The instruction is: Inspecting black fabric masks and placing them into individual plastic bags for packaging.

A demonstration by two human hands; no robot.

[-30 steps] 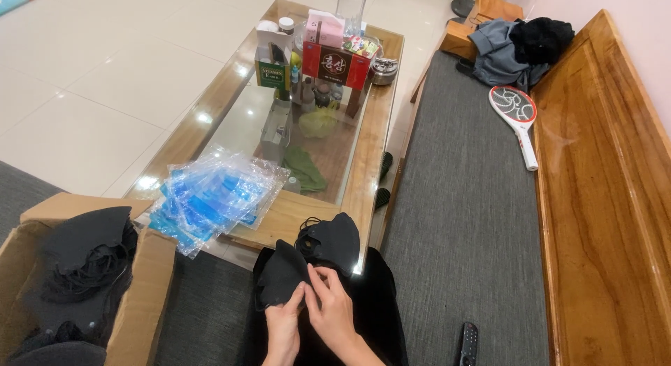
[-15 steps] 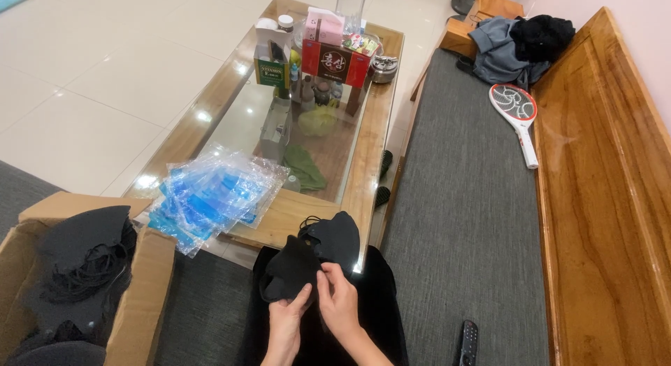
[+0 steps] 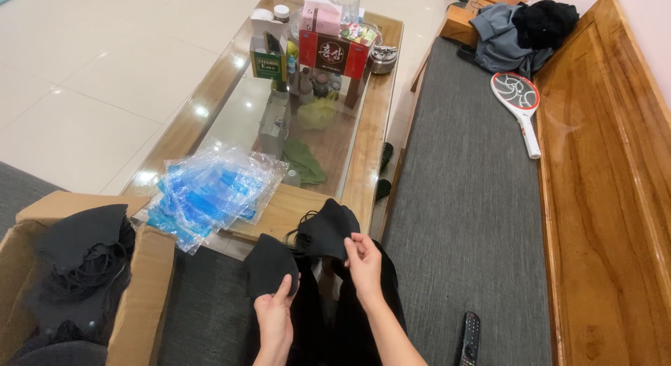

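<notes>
My left hand (image 3: 274, 316) grips a folded black face mask (image 3: 268, 265) by its lower edge, low over my lap. My right hand (image 3: 363, 263) pinches the edge of a small stack of black masks (image 3: 323, 230) that lies on the near corner of the wooden, glass-topped table (image 3: 369, 149). The two masks are apart, a small gap between them. A pile of clear and blue plastic sleeves (image 3: 210, 195) lies on the table just left of the stack.
An open cardboard box (image 3: 143, 282) with several black masks stands at my left. Boxes and bottles (image 3: 314, 44) crowd the table's far end. On the grey bench cushion lie a remote control (image 3: 470, 336), a racket-shaped swatter (image 3: 521, 104) and bundled clothes (image 3: 521, 27).
My hands were close together on one black bundle. Now the left hand has drawn one mask off to the left, and the right hand stays at the stack.
</notes>
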